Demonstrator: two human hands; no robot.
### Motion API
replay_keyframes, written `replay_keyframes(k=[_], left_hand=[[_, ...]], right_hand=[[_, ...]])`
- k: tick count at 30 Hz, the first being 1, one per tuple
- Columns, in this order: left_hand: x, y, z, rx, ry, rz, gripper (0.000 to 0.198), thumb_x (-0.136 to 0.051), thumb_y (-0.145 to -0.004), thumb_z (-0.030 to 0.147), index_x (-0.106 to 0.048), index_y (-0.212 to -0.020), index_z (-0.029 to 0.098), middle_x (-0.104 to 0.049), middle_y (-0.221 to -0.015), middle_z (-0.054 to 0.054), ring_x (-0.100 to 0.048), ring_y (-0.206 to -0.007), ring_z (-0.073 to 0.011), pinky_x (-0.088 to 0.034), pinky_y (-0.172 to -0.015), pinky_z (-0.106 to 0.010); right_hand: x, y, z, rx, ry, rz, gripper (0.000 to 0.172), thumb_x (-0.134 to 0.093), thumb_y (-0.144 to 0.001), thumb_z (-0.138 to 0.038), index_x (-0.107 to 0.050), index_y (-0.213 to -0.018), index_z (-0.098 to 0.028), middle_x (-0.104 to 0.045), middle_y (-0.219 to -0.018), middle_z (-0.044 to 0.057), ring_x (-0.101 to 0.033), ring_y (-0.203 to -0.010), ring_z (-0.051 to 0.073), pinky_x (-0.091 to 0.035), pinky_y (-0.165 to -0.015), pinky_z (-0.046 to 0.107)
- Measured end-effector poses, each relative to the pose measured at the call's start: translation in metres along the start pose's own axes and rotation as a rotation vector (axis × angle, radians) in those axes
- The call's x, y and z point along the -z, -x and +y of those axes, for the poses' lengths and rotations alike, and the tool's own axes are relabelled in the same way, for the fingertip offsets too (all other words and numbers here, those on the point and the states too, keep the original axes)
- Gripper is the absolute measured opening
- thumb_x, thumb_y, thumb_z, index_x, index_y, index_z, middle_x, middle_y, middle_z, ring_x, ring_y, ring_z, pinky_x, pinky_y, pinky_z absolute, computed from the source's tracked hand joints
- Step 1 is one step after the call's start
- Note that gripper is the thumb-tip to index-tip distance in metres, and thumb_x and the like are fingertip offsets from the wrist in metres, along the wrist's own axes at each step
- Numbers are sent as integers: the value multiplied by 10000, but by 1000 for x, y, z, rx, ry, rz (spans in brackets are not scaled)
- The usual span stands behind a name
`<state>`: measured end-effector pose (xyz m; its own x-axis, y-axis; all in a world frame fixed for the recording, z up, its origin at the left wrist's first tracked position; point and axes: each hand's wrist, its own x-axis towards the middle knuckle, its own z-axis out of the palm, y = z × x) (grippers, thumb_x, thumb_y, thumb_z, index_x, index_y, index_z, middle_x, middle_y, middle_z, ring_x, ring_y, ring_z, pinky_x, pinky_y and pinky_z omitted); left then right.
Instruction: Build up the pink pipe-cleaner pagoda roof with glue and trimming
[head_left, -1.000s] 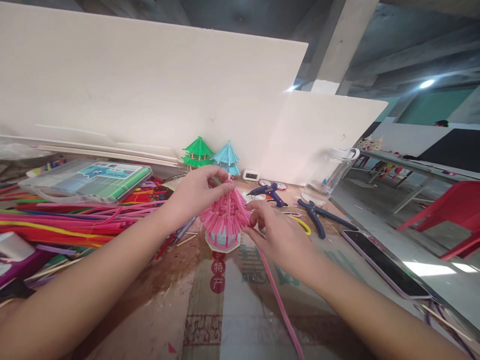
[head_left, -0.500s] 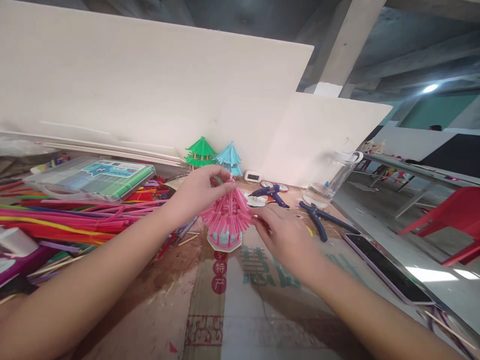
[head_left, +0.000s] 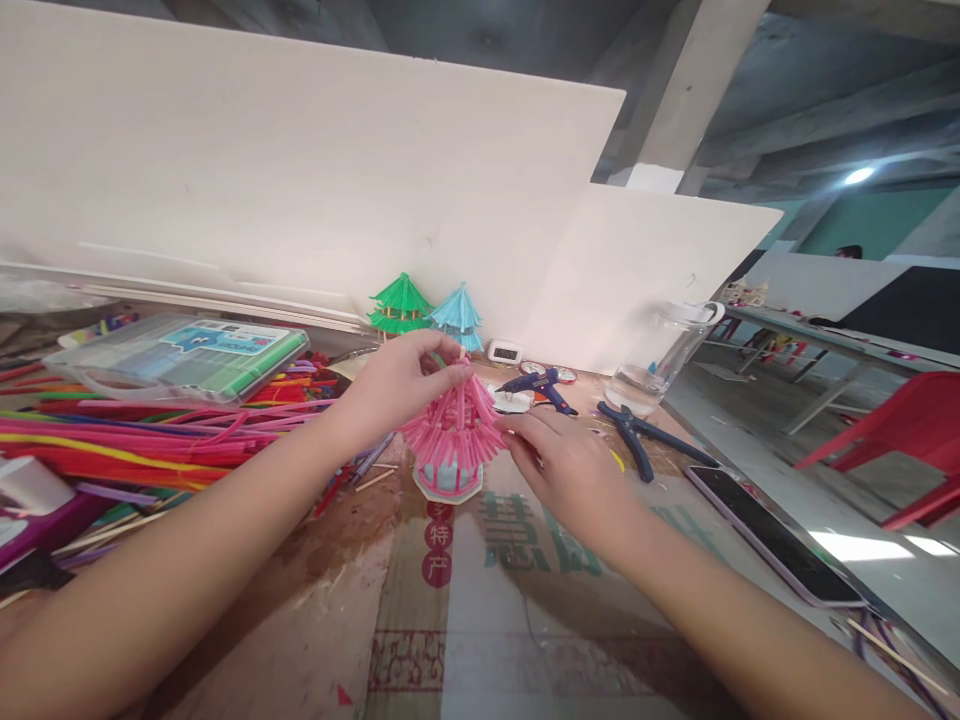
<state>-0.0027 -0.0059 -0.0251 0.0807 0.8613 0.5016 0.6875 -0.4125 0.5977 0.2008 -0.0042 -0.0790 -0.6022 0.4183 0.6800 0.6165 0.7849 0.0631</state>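
A pink model pavilion (head_left: 455, 435) made of pipe cleaners, with tiered fringed roofs, stands upright on a pale many-sided base (head_left: 448, 490) at the middle of the table. My left hand (head_left: 416, 380) pinches its pointed top, thumb and fingers closed around the tip. At the right edge of the lower roof, my right hand (head_left: 553, 450) has its fingertips pressed together against the pink fringe. Behind stand a green model pavilion (head_left: 403, 305) and a light blue one (head_left: 459, 315).
Bundled pipe cleaners (head_left: 150, 440) and a clear plastic case (head_left: 184, 358) cover the left side. To the right lie a glue gun (head_left: 541, 385), pliers (head_left: 634, 435), a phone (head_left: 776, 535) and a clear water jug (head_left: 656, 360). A white board (head_left: 300, 170) rises behind.
Both hands keep almost the same place on the pink pavilion. The whole view has shifted very slightly; nothing was taken hold of or let go.
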Motion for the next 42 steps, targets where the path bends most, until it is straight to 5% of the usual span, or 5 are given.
replay_keyframes(k=[7,16,26,35,42], left_hand=[[1,-1,1,14,-20,4,246,-578,-778,395,-653,-861,177,-671,-859,-19,-573,-712,-154,-427,-640,-257],[2,-3,-7,-94,-21,20,230,-508,-832,356,-637,-871,170,-651,-876,-28,-574,-826,-176,-416,-712,-272],[14,-11,-19,-80,170,-24,319,-527,-805,443,-624,-915,160,-647,-836,-33,-590,-770,-177,-452,-704,-284],[8,-3,-4,-65,-6,-16,274,-529,-800,413,-646,-858,172,-677,-896,-39,-596,-850,-195,-440,-749,-295],[7,-3,-6,-53,-60,-16,278,-525,-814,427,-653,-868,187,-688,-931,-38,-599,-887,-204,-444,-756,-305]], right_hand=[[5,-2,0,-53,-31,-68,169,-471,-908,-201,-620,-983,-172,-672,-835,73,-618,-769,207,-432,-657,299],[28,-11,16,-317,-239,-111,179,-501,-845,-259,-468,-677,-207,-566,-620,-23,-510,-568,128,-339,-542,240],[39,-13,9,-277,-470,-345,253,-448,-903,-351,-539,-723,-199,-590,-688,-6,-520,-642,129,-370,-595,245],[27,-11,21,-278,-339,-162,217,-478,-811,-244,-385,-617,-214,-471,-565,-41,-434,-547,115,-306,-532,234],[25,-11,27,-325,-324,-163,271,-476,-812,-279,-324,-595,-221,-408,-515,-53,-389,-518,109,-278,-516,229]])
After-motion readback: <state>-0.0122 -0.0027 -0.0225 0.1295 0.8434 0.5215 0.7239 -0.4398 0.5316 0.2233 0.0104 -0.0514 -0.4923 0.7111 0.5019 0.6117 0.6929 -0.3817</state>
